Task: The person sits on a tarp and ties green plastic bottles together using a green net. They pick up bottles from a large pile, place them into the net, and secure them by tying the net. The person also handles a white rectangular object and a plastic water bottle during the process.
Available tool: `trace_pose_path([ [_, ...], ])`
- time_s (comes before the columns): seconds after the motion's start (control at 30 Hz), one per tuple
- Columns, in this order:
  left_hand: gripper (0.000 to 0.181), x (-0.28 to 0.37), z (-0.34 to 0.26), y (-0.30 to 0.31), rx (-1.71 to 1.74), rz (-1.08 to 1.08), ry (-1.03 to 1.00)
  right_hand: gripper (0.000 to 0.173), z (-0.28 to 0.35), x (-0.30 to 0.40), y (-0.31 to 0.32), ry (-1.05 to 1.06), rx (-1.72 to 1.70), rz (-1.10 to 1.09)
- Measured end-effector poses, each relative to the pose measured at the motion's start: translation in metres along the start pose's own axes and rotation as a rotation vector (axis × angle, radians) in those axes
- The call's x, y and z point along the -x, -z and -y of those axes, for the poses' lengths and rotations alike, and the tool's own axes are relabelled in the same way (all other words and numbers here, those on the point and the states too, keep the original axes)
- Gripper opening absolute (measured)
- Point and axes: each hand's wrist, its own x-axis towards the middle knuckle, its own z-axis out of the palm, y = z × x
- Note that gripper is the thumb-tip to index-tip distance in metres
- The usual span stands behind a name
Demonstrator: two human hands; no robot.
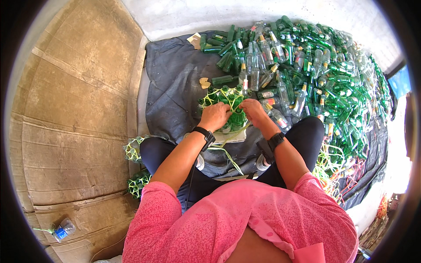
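A bundle of upright green glass bottles (237,121) stands before me on a pale flat block (230,136). Yellow-green plastic strapping (215,97) criss-crosses round the bottle necks. My left hand (215,115) is at the near left of the bundle, its fingers bent at the strapping. My right hand (254,111) is at the right side, thumb and forefinger pinched on a strand of the strapping by a bottle neck. The left fingertips are partly hidden, so what they grip is unclear. Loose strap ends (232,157) trail from the bundle towards me between my legs.
A large heap of green and clear glass bottles (345,79) covers the right and back of the dark sheet (171,85). Strapped bottle bundles (134,149) stand at my left knee. Tangled strapping (329,161) lies at the right. A cardboard-covered wall or panel (79,98) bounds the left.
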Motion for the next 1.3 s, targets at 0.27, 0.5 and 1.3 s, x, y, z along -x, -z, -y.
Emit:
trace_pose_path([
  [0.27, 0.026, -0.01, -0.009, -0.007, -0.076, -0.031, 0.1, 0.006, -0.004, -0.006, -0.002, -0.009, -0.024, -0.049],
  [0.5, 0.026, -0.017, -0.016, -0.012, -0.073, 0.002, 0.198, 0.017, -0.017, -0.018, -0.006, 0.311, 0.514, -0.267],
  [1.3, 0.026, -0.02, -0.016, -0.013, 0.056, 0.142, 0.305, 0.016, -0.045, -0.013, 0.013, 0.055, 0.174, -0.301],
])
